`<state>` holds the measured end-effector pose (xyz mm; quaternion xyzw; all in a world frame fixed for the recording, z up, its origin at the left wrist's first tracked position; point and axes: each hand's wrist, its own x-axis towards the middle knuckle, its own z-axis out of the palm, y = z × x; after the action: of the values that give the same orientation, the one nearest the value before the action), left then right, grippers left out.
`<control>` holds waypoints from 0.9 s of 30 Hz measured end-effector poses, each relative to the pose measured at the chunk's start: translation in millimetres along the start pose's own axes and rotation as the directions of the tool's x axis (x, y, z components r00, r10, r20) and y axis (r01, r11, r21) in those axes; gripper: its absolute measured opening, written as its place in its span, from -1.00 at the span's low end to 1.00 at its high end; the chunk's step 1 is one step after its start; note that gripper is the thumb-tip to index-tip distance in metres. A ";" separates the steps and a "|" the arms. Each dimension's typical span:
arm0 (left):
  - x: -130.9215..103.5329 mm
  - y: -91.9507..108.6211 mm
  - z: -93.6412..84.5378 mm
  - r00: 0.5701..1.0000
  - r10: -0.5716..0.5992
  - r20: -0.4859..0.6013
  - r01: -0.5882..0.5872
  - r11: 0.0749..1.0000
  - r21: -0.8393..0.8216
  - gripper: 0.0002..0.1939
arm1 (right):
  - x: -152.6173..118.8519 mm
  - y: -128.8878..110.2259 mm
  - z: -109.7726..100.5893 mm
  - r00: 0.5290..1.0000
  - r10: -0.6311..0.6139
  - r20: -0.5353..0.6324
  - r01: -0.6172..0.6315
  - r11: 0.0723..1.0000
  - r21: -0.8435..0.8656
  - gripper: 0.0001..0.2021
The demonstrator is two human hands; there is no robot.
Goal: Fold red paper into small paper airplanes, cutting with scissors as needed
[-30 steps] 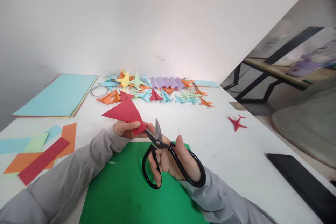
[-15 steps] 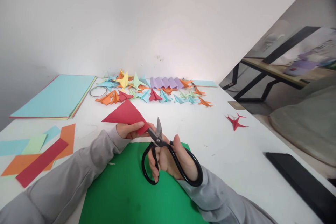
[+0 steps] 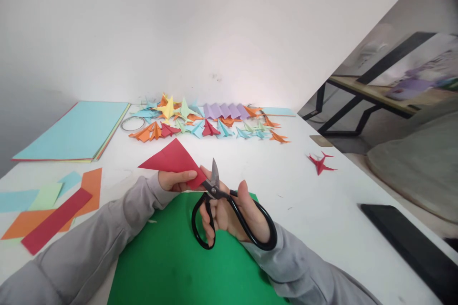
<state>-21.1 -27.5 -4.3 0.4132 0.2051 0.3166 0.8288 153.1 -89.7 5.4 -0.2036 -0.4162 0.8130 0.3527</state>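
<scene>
My left hand (image 3: 179, 179) pinches a folded red sheet of paper (image 3: 171, 156), shaped like a triangle, with the thumb on top near its lower right corner. My right hand (image 3: 246, 214) has its thumb and fingers through the black handles of a pair of scissors (image 3: 214, 191). The blades stand apart, and the lower one meets the paper's right corner; whether it lies under or in the paper I cannot tell. Beneath both hands lies a large green sheet (image 3: 186, 257).
Folded paper planes (image 3: 211, 128) in several colours line the wall. Left are a stack of coloured sheets (image 3: 75, 128) and paper strips (image 3: 57, 219). A wire ring (image 3: 133, 124) lies behind; a red paper plane (image 3: 320, 164) and black flat object (image 3: 404, 243) lie right.
The view has shifted very slightly. The red paper and the scissors have barely moved, and both hands keep their hold.
</scene>
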 end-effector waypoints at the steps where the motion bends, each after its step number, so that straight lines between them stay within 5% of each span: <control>1: -0.8 -0.6 -1.0 1.000 -0.010 -0.001 0.010 1.000 -0.017 -0.77 | -0.1 0.1 -0.2 1.000 0.003 0.002 -0.003 1.000 -0.002 -0.15; 15: 2.1 -0.1 -3.7 1.000 -0.029 0.006 0.028 0.998 0.053 -0.70 | 2.0 3.9 -4.4 1.000 -0.019 0.011 0.019 1.000 0.005 -0.16; 21: 2.9 5.0 -3.2 0.985 0.059 -0.161 -0.044 0.995 0.094 -0.71 | 4.5 7.2 -10.0 1.000 -0.018 -0.006 0.018 0.997 0.070 -0.23; 27: 2.9 4.6 -0.7 0.979 0.046 -0.196 -0.027 0.995 0.097 -0.75 | 4.6 8.4 -11.3 1.000 -0.015 0.007 0.014 0.997 0.079 -0.21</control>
<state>-21.0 -22.9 -1.2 0.4220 0.2937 0.3613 0.7779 153.7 -83.6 -8.1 -0.1835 -0.3864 0.8270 0.3648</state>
